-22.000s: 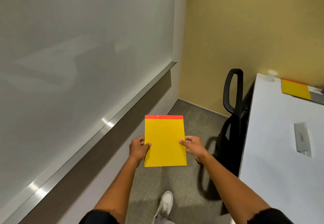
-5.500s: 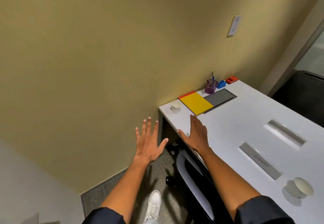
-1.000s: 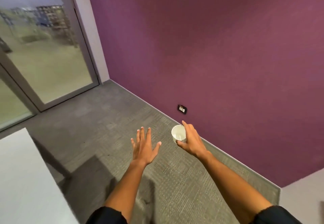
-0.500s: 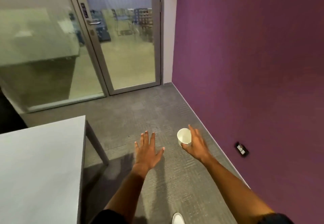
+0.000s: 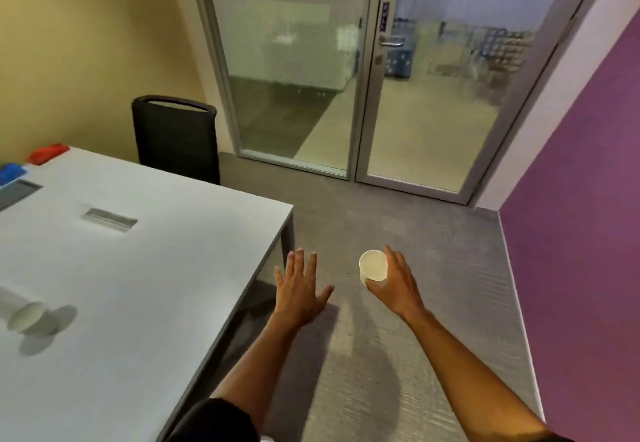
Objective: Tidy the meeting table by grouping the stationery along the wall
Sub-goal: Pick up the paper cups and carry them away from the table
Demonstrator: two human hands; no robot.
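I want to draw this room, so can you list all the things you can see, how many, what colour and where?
table: 1, white, left side of the view
cup on table: 1, white, near the table's left edge
cup in hand: 1, white, held over the carpet
red item: 1, red, far table edge by the yellow wall; too blurred to name
blue item: 1, blue, beside the red one
slot in table: 1, grey, middle of the tabletop
chair: 1, black, behind the table
glass doors: 2 panels, grey frames, far end
purple wall: 1, right side
carpet: grey floor
left hand: 1, fingers spread, holds nothing
right hand: 1, holds the cup
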